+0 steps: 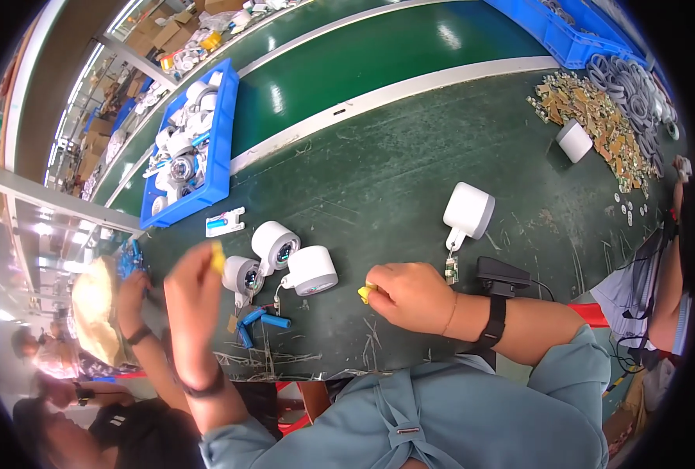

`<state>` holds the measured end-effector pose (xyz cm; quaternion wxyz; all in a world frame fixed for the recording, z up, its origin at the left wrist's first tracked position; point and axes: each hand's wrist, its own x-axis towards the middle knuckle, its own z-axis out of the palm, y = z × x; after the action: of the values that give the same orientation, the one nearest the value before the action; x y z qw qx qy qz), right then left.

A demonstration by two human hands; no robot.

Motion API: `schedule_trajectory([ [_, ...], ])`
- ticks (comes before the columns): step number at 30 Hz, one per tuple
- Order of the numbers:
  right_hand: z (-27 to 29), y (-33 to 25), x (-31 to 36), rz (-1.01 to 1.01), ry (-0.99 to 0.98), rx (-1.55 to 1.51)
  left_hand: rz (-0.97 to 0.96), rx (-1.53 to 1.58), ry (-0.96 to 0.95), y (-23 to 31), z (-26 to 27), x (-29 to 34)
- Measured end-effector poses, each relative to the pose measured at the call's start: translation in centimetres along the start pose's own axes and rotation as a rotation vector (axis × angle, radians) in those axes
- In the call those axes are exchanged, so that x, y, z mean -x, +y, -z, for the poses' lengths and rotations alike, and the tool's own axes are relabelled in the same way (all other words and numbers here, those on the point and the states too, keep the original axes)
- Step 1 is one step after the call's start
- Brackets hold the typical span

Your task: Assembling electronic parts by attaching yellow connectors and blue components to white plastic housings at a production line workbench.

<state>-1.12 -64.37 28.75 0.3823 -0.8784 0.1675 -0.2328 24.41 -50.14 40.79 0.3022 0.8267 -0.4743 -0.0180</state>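
Note:
My left hand (193, 273), smeared by motion, is raised beside the white camera-like units; yellow material (218, 257) shows at its fingertips. My right hand (414, 297) is closed over the bench, with a bit of yellow (364, 295) at its fingertips. Whether the yellow is held or worn on the fingers I cannot make out. Between my hands are three white round units, two showing lenses (285, 252) and one turned sideways (312, 270). Several blue cylindrical batteries (275, 320) lie below them. Above my right hand is another white unit (468, 211), with a small circuit board (451, 270) attached.
A blue crate (221, 156) of white units stands at the left, near a white battery holder (225, 223). At the far right are a pile of circuit boards (597, 117), grey rings (625, 86) and a white housing (574, 141). A black device (503, 271) sits by my right wrist. A co-worker's hand (132, 297) is at the left.

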Motion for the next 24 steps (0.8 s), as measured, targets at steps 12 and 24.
schedule_trajectory([
  [12,5.3,-3.7,5.3,-0.083,-0.178,-0.132,0.263,0.229,-0.1,-15.2,-2.0,-9.8],
  [24,9.1,-0.7,6.1,-0.851,-0.044,-0.842,0.14,0.919,-0.325,3.9,-2.7,4.3],
])
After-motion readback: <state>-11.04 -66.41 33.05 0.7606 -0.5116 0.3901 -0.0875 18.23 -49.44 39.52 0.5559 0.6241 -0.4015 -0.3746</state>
